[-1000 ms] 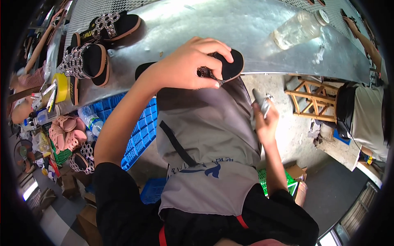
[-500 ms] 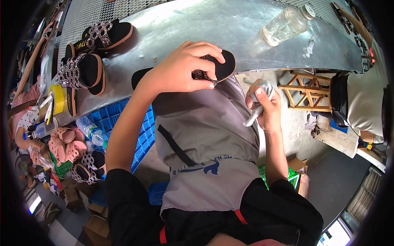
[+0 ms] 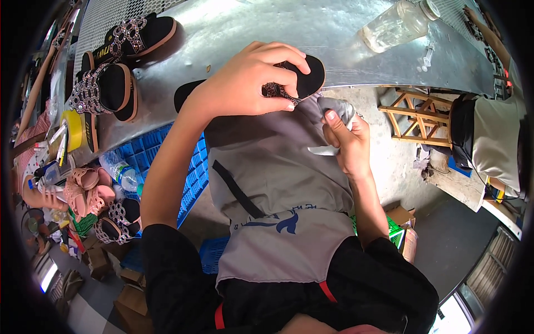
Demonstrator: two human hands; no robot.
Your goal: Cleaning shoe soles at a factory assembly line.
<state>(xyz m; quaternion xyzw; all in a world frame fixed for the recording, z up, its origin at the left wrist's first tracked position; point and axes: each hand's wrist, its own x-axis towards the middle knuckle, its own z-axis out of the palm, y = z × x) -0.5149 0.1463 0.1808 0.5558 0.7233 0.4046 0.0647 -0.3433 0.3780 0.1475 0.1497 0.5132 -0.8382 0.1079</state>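
Note:
A black sandal with a studded strap lies across the near edge of the metal bench, its sole facing up at me. My left hand grips it around the strap, thumb on the near side and fingers over the top. To the right, just off the sandal's toe end, my right hand is closed on a crumpled grey cloth. One loose end of the cloth hangs below the fingers. The cloth appears close to the sandal's edge; I cannot tell whether they touch.
Several studded sandals stand at the bench's left, near yellow tape. A clear bottle and a small syringe lie at the right. Below are a blue crate and pink sandals. Another person sits by a wooden stool.
My right hand with the cloth has moved left and slightly down, nearer the sandal. My left hand keeps its grip. The view has shifted a little.

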